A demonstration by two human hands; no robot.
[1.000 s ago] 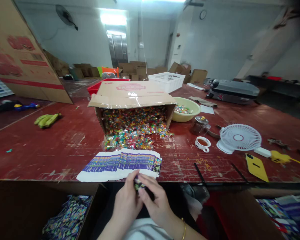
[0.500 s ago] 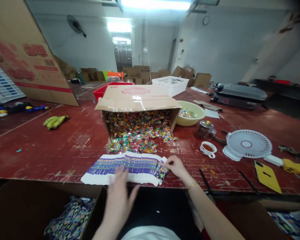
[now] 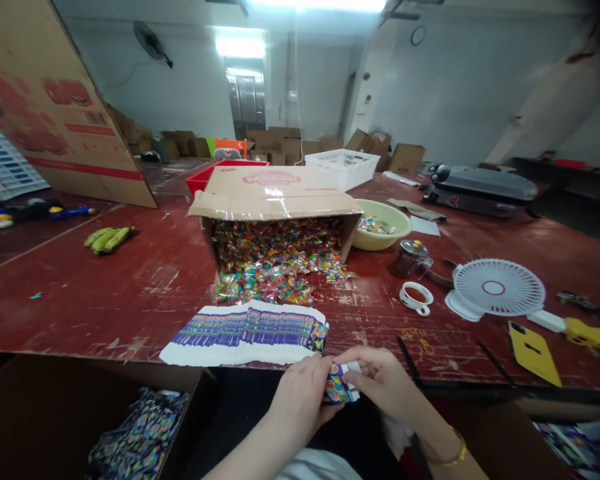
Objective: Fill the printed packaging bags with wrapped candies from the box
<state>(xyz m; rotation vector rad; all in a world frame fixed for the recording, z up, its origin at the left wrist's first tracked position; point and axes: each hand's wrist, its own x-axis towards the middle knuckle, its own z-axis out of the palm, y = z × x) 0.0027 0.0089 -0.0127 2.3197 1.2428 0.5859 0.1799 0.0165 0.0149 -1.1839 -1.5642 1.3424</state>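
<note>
My left hand [image 3: 300,397] and my right hand [image 3: 383,380] meet just below the table's front edge, both pinching one small colourful printed card [image 3: 341,385] between them. Just beyond them, a fanned row of the same flat cards [image 3: 245,330] lies along the table edge. Behind that row, a cardboard box [image 3: 273,193] lies on its side and spills wrapped candies [image 3: 275,277] onto the red table [image 3: 105,287].
An open carton [image 3: 10,413] at lower left holds folded colourful pieces [image 3: 135,437]. On the right stand a small cup [image 3: 416,297], a glass jar [image 3: 409,259], a white fan [image 3: 497,287], a yellow phone [image 3: 534,343]. A green bowl [image 3: 380,217] sits behind.
My right hand took a card from the right end of the fanned row and drew back. My left hand came across to meet it, and both now grip the card.
</note>
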